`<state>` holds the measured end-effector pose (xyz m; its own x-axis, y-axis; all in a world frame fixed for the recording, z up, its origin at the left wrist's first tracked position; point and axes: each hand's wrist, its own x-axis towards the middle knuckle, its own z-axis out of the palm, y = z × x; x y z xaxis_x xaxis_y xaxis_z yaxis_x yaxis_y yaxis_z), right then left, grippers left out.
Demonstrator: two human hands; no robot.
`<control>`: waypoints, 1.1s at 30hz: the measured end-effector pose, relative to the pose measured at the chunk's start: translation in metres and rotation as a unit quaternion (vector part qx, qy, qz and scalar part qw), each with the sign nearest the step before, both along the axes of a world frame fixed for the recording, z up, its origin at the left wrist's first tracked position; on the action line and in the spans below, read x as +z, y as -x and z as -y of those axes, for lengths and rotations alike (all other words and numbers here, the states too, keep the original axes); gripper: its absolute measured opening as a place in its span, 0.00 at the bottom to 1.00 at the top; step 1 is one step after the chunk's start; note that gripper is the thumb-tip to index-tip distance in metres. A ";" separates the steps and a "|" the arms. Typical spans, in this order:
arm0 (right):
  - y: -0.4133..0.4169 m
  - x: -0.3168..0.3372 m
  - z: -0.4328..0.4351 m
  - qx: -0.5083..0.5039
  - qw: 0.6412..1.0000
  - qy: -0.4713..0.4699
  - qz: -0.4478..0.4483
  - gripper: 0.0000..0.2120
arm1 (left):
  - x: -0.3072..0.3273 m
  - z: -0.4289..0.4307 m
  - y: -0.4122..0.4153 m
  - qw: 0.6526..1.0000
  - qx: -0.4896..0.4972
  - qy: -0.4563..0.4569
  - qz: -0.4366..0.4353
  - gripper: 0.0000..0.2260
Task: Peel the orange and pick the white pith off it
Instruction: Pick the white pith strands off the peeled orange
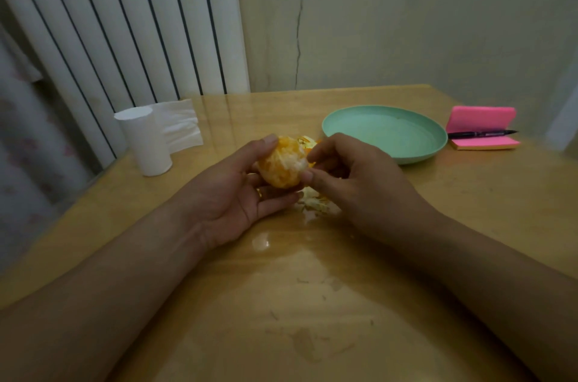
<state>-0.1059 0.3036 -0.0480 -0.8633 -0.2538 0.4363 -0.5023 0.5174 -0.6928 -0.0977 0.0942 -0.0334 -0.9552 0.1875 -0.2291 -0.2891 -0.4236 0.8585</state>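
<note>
A glossy yellow wooden table (312,303) stands against a cracked pale wall (406,21) and a white ribbed radiator (125,21). A round mint-green plate (384,131) lies far right. Over the table's middle, the left hand (231,193) cups the peeled orange fruit (281,170), fingers curled round it. The right hand (353,181) pinches the white pith (297,162) on the fruit's right side.

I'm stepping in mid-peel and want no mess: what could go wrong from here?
The right hand pinches at the orange held in the left hand; a hard pull may tear a segment and drip juice. Peel scraps lie on the table under the hands, not in the green plate, so a forearm could sweep them off.
</note>
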 end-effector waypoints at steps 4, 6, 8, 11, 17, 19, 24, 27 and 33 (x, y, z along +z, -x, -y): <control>-0.001 0.003 -0.001 -0.010 1.000 0.024 -0.011 0.06 | 0.001 -0.001 0.000 1.000 0.004 0.003 -0.005 0.22; -0.003 0.004 0.000 -0.012 1.000 0.019 -0.017 0.04 | 0.001 -0.002 0.000 1.000 0.005 -0.007 -0.007 0.20; -0.004 0.004 0.000 -0.012 0.999 0.022 -0.023 0.04 | 0.001 -0.002 0.000 1.000 0.006 -0.018 -0.008 0.20; -0.007 0.006 0.002 -0.014 0.999 0.023 -0.034 0.04 | 0.000 -0.002 0.000 1.000 0.000 -0.028 -0.013 0.20; -0.011 0.005 0.004 -0.025 0.999 0.012 -0.028 0.06 | -0.006 -0.002 0.003 0.998 -0.008 0.026 -0.054 0.23; -0.011 0.005 0.005 -0.036 0.999 0.005 -0.019 0.06 | -0.008 -0.004 0.003 0.995 0.025 0.055 -0.082 0.23; -0.009 0.006 0.005 -0.041 0.999 0.021 0.023 0.06 | -0.009 -0.008 0.000 0.975 0.087 0.142 -0.149 0.27; -0.010 0.006 0.007 -0.046 0.998 0.032 0.033 0.05 | -0.011 -0.010 -0.002 0.958 0.103 0.195 -0.183 0.27; -0.014 0.008 0.008 -0.058 0.995 0.068 0.034 0.05 | -0.012 -0.015 -0.008 0.926 0.132 0.265 -0.233 0.25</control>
<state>-0.0918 0.2951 -0.0399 -0.9124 -0.0933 0.3985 -0.3934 0.4687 -0.7909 -0.0900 0.1093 -0.0452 -0.9703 -0.0871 0.2258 0.2181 0.0895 0.9718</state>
